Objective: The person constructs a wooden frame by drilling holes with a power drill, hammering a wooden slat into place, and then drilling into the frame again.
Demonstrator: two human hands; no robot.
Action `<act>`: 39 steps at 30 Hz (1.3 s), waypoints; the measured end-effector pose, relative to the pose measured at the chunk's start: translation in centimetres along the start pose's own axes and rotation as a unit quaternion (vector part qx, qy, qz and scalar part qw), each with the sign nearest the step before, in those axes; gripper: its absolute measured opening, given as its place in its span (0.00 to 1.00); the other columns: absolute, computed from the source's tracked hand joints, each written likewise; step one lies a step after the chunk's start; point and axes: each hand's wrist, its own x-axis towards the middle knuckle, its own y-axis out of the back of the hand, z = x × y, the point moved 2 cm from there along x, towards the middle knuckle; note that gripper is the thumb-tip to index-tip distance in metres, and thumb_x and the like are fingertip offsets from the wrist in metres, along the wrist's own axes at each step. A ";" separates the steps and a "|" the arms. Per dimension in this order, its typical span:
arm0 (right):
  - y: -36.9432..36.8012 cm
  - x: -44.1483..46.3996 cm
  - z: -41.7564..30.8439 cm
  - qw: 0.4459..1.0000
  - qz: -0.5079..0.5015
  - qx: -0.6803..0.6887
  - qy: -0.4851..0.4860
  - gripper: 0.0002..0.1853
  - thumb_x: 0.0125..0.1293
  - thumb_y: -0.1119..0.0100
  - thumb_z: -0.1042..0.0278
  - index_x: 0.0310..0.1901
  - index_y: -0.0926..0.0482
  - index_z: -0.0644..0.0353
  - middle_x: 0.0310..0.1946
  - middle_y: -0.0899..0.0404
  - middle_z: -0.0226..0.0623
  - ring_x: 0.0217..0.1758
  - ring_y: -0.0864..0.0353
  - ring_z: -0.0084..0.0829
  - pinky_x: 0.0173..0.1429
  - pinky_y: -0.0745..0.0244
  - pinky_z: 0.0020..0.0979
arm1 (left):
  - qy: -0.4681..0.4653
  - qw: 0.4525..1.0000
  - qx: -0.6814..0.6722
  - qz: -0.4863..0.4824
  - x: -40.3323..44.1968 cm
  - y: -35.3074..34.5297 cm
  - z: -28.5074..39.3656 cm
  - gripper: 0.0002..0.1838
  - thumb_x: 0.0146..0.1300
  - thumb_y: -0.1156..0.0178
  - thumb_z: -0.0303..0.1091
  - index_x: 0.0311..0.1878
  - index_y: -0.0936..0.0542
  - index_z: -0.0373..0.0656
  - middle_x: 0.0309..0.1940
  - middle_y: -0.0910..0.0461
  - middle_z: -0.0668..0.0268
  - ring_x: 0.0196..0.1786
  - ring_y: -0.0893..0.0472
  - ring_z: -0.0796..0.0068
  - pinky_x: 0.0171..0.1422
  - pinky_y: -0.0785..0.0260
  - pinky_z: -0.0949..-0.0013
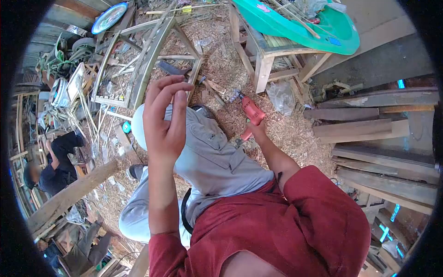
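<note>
Closed around a red drill [253, 110], the right hand [257, 127] holds it just right of the grey trousers [207, 161], its long body pointing far and slightly left over the shavings-strewn floor [300, 143], while the empty left hand [164, 124], loosely curled, is raised farther left.

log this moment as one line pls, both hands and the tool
left hand: raised, fingers loosely bent, nothing visible in it | right hand: gripping red drill | floor: littered

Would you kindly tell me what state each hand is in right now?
Left hand: open, raised, nothing visible in it.
Right hand: closed, holding the drill.
</note>
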 end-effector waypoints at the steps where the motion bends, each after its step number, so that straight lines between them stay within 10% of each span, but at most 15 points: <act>1: -0.6 -0.2 -0.3 0.996 -0.004 0.087 0.024 0.33 0.56 0.24 0.65 0.65 0.22 0.55 0.48 0.15 0.42 0.47 0.12 0.41 0.53 0.12 0.43 | 0.009 1.000 0.000 -0.006 -0.1 0.1 0.3 0.08 0.77 0.41 0.25 0.48 0.13 0.35 0.52 0.16 0.53 0.59 0.17 0.58 0.66 0.28 0.61; 7: -0.6 0.8 -7.2 0.941 -0.055 0.275 -0.188 0.16 0.68 0.34 0.70 0.55 0.25 0.53 0.32 0.21 0.35 0.27 0.19 0.34 0.25 0.21 0.42 | 0.028 0.999 0.029 0.008 -1.3 3.6 1.4 0.08 0.75 0.41 0.25 0.48 0.13 0.35 0.57 0.16 0.53 0.62 0.17 0.57 0.69 0.29 0.59; 21: 5.6 -8.9 -29.1 0.970 -0.054 0.073 0.226 0.34 0.63 0.37 0.83 0.70 0.35 0.60 0.49 0.16 0.38 0.34 0.16 0.24 0.31 0.20 0.29 | 0.004 0.982 0.169 0.088 -4.7 23.3 -6.0 0.11 0.79 0.43 0.28 0.52 0.14 0.33 0.61 0.17 0.55 0.66 0.21 0.64 0.73 0.32 0.63; 26: 4.9 -12.1 -39.2 0.861 -0.021 0.029 0.507 0.35 0.60 0.38 0.83 0.71 0.34 0.63 0.47 0.15 0.41 0.33 0.16 0.26 0.34 0.19 0.29 | 0.018 0.978 0.111 0.177 -5.2 25.3 -16.7 0.09 0.76 0.37 0.29 0.51 0.13 0.35 0.52 0.14 0.59 0.57 0.16 0.66 0.65 0.28 0.65; 30: 4.0 -19.3 -48.3 0.895 -0.213 0.062 0.388 0.36 0.57 0.38 0.83 0.70 0.32 0.64 0.43 0.14 0.41 0.29 0.18 0.25 0.32 0.22 0.28 | 0.068 0.979 0.122 0.150 -6.8 23.3 -24.1 0.12 0.72 0.33 0.33 0.53 0.13 0.37 0.49 0.13 0.56 0.54 0.14 0.60 0.62 0.25 0.63; 39: -4.0 -26.2 -55.6 0.849 -0.277 -0.133 0.429 0.25 0.55 0.38 0.83 0.57 0.27 0.62 0.39 0.12 0.36 0.25 0.23 0.17 0.24 0.34 0.24 | 0.035 0.988 0.150 0.024 -5.6 17.5 -25.5 0.27 0.60 0.23 0.43 0.60 0.15 0.40 0.57 0.16 0.53 0.63 0.18 0.48 0.69 0.27 0.52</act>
